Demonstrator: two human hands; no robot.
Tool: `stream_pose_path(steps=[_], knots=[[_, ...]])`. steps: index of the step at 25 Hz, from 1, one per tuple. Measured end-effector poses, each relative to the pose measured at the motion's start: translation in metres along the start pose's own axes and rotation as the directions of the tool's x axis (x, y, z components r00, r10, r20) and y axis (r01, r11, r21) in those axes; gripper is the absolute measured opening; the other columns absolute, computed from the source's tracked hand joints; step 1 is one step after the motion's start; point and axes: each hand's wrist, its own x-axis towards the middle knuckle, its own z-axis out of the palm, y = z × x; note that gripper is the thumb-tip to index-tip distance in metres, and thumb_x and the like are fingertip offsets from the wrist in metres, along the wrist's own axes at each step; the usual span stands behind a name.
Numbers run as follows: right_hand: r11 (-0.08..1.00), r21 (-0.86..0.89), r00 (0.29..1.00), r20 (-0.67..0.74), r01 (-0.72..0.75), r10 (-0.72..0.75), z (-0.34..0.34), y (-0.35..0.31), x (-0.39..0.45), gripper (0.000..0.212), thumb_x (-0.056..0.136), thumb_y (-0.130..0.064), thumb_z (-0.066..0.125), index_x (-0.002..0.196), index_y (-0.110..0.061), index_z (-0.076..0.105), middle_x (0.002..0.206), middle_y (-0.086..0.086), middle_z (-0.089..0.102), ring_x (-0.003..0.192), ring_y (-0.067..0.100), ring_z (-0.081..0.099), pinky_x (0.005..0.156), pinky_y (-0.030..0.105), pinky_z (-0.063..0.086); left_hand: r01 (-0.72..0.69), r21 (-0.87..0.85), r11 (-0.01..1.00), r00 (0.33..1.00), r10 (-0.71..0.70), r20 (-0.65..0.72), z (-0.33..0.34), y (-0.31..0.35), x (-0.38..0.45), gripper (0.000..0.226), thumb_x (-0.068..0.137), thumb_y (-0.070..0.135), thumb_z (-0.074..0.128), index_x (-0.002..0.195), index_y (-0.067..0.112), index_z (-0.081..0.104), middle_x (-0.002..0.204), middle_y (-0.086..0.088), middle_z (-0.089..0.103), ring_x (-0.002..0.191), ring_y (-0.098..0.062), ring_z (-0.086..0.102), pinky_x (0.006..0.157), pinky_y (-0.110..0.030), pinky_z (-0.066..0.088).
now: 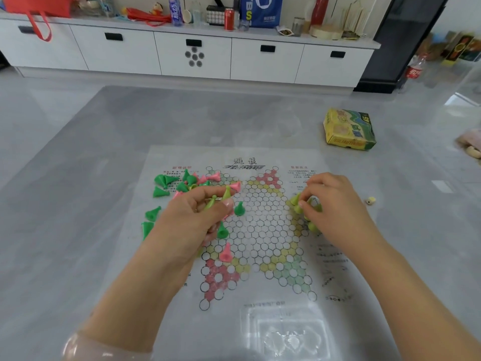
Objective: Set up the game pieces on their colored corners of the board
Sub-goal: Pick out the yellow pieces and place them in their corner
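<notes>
Meanwhile, the paper board (260, 230) lay flat on the grey bench (78, 178), its star of circles printed with pink, yellow and green corners. The left hand (192, 220) hovered over the board's left side, its grip curled round two yellow-green pieces (220, 198), pinched between thumb and fingers with their tips pointing up and away. The right hand (335, 204) sat over the board's right corner, its fingertips pinching a yellow-green piece among a small cluster of yellow-green pieces (302, 207) standing there; how many stood under the hand could not be told.

A loose heap of dark green pieces (166, 182) and pink pieces (214, 177) lay tumbled at the board's upper left, partly on the printed text and partly on the corner circles. Two more green pieces (149, 220) lay on their sides just off the board's left edge. One green piece (239, 208) stood near the middle, just right of the left thumb, another green one (221, 230) stood below it, and a single pink piece (226, 252) stood near the lower left pink corner.

A yellow and green box (350, 130) rested on the bench well beyond the board's upper right, and a small die (370, 200) lay off the right edge.
</notes>
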Motion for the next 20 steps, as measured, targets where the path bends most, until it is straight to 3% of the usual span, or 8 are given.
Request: stream_pose_path(steps=[4, 11, 20], knots=[[1.000, 0.008, 1.000, 0.020, -0.003, 0.003, 0.0023, 0.0015, -0.0011, 0.012, 0.085, -0.018, 0.058, 0.089, -0.011, 0.067, 0.111, 0.002, 0.057, 0.110, 0.021, 0.042, 0.089, 0.030, 0.035, 0.006, -0.003, 1.000, 1.000, -0.006, -0.003, 0.0000, 0.0009, 0.0002, 0.013, 0.084, 0.009, 0.059, 0.090, 0.020, 0.062, 0.051, 0.010, 0.056, 0.041, -0.004, 0.035, 0.042, -0.016, 0.030], [0.998, 0.068, 1.000, 0.022, -0.006, 0.005, 0.0058, 0.0048, -0.0016, 0.008, 0.082, -0.016, 0.062, 0.087, -0.011, 0.066, 0.108, 0.001, 0.058, 0.106, 0.019, 0.042, 0.088, 0.027, 0.034, 0.016, 0.021, 1.000, 1.000, -0.016, 0.000, -0.0023, 0.0019, -0.0019, 0.013, 0.085, 0.010, 0.058, 0.090, 0.022, 0.062, 0.075, -0.011, 0.046, 0.043, -0.006, 0.033, 0.045, -0.019, 0.031], [0.997, 0.083, 1.000, -0.006, 0.003, -0.002, 0.0090, 0.0063, -0.0031, 0.007, 0.081, -0.016, 0.064, 0.088, -0.014, 0.065, 0.104, -0.001, 0.059, 0.103, 0.018, 0.044, 0.087, 0.026, 0.034, 0.015, 0.028, 0.999, 1.000, -0.015, 0.000, -0.0017, 0.0024, -0.0017, 0.013, 0.085, 0.011, 0.058, 0.094, 0.019, 0.062, 0.063, 0.000, 0.050, 0.043, -0.005, 0.034, 0.050, -0.021, 0.031]])
